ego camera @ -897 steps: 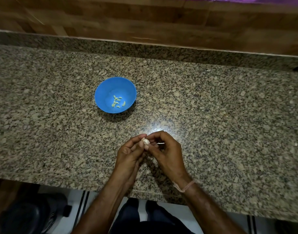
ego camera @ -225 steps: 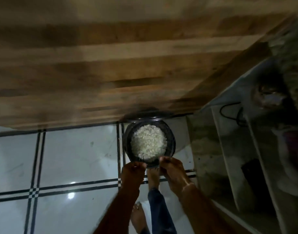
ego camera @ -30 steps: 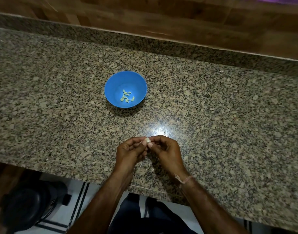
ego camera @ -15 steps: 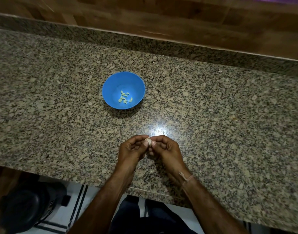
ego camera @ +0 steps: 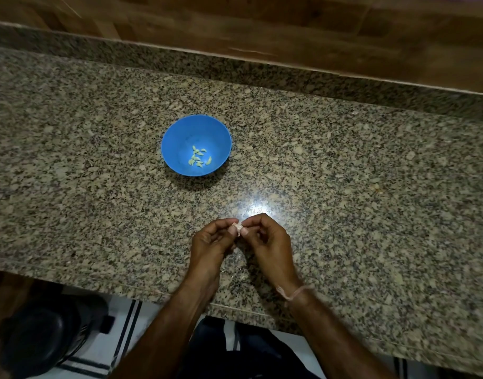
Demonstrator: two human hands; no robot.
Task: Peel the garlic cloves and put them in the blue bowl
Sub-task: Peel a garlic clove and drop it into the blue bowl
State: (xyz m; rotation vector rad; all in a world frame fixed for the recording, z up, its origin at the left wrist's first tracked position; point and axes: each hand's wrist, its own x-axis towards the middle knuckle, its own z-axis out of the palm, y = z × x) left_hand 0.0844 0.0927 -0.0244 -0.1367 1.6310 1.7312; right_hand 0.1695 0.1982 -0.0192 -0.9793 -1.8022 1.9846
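Observation:
A small pale garlic clove is pinched between the fingertips of both hands above the granite counter. My left hand holds it from the left, and my right hand pinches it from the right with curled fingers. The blue bowl stands on the counter beyond the hands, a little to the left. Several peeled cloves lie at its bottom.
The speckled granite counter stretches left and right, with a raised granite lip and wooden wall behind. A bright light reflection sits just beyond my hands. Below the counter's front edge, a dark round container stands on the white tiled floor.
Both hands stay together on the clove, with the fingers shifting slightly round it. The view has drifted a little. The bowl has not moved.

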